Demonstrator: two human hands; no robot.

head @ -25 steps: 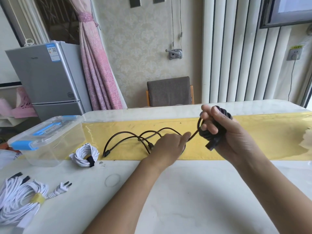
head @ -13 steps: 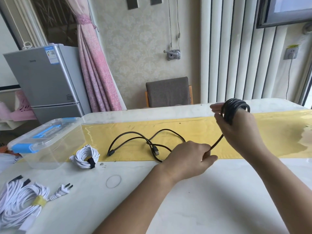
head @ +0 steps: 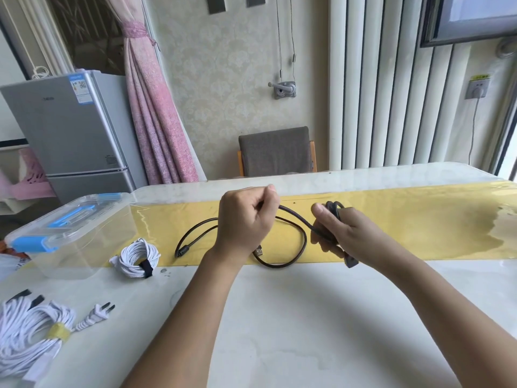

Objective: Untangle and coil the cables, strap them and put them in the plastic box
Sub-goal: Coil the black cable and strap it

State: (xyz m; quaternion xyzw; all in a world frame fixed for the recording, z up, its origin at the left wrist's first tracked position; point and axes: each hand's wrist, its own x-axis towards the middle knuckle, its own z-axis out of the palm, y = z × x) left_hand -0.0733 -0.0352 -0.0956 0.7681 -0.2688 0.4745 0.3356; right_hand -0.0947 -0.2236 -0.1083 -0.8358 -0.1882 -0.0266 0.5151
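A black cable (head: 300,249) loops loosely over the yellow runner (head: 419,219) in the middle of the table. My right hand (head: 347,233) grips the wound part of it, a small black coil around my fingers, with a plug hanging below the hand. My left hand (head: 246,219) pinches the free strand, raised above the runner to the left of the coil. A strapped white coil (head: 138,257) lies by the clear plastic box (head: 67,236) with blue latches, which stands lidded at the left. A bigger white cable bundle (head: 25,331) with a yellow strap lies at the near left.
A white two-pin plug (head: 96,313) trails from the big bundle. Black straps (head: 25,296) lie at the left edge. A grey chair (head: 275,151) stands behind the table's far edge, a small fridge (head: 67,130) beyond the left corner.
My left hand has risen from the table and moved back and left with the strand. My right hand with the coil has dropped lower and turned. The loose loop has shrunk.
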